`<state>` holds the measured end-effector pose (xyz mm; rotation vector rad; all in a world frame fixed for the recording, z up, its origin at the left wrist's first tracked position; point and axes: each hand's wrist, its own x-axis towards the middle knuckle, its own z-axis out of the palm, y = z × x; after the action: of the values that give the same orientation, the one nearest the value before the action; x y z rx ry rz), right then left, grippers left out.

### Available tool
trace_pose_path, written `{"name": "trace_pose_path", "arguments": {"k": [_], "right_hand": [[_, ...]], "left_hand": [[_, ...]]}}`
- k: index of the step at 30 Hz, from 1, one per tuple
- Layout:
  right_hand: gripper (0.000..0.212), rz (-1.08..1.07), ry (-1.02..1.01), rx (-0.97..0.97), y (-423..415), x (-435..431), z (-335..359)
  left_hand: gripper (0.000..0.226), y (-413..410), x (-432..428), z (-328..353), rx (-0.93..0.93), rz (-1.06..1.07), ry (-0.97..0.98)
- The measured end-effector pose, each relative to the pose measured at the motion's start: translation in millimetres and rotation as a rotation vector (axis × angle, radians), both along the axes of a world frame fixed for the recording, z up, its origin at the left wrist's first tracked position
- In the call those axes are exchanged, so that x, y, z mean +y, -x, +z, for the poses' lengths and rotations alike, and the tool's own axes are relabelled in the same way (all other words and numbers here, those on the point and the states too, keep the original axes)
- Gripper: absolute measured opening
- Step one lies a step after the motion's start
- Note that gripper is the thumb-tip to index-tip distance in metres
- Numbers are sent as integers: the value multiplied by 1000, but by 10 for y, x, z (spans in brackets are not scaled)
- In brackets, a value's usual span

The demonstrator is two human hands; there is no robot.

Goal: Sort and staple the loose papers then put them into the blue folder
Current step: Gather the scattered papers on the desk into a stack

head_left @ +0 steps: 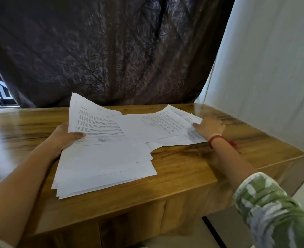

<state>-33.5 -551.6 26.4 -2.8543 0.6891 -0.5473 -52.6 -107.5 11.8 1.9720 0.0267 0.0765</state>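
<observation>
Sorting step, I'd say: left hand [65, 135] pinches the near stack [101, 158], thumb on top, while right hand [210, 127] lies spread flat on the far sheets [165, 126] on the table [183, 169]; next calls for pulling those in & squaring edges; no stapler/folder in view.

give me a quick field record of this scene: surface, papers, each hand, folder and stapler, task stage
surface: wooden table, dark curtain behind it
papers: loose white sheets, a fanned stack near the front left, spread sheets toward the right
left hand: left hand grips the stack's left edge, thumb on top, top sheet lifted
right hand: right hand lies flat on the spread sheets, red band at the wrist
folder and stapler: neither in view
task stage: gathering and sorting; no stapling visible
</observation>
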Motion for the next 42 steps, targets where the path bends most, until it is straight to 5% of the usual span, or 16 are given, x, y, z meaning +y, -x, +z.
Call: {"name": "trace_pose_path", "arguments": {"k": [3,7,14,18,20,24,29,36,42], "right_hand": [[38,-83,-47,130,0,-321,-136],[25,-75,-64,3,-3,-430,-213],[38,-159,-135,0,-55,-762,-257],[45,-190,168,42,-43,-558,-225],[42,-30,291,7,-44,-315,-201],[56,400,18,-64,-18,400,-191],[96,538,-37,308,-86,1059,-290],[68,509,-53,255,-94,1131,-300],[65,579,-91,287,104,1280,-237]], "left_hand": [[36,-16,-49,-7,-2,27,-6],[41,-5,-82,-5,-9,11,-26],[35,64,-144,13,-43,19,-38],[34,61,-107,4,-50,-16,-19],[34,46,-102,0,-50,-26,-22],[35,30,-105,-7,-74,-37,-66],[34,47,-97,-11,-72,-30,-51],[35,33,-116,-29,-89,-7,-56],[39,-14,-54,-58,-60,-38,-47]]}}
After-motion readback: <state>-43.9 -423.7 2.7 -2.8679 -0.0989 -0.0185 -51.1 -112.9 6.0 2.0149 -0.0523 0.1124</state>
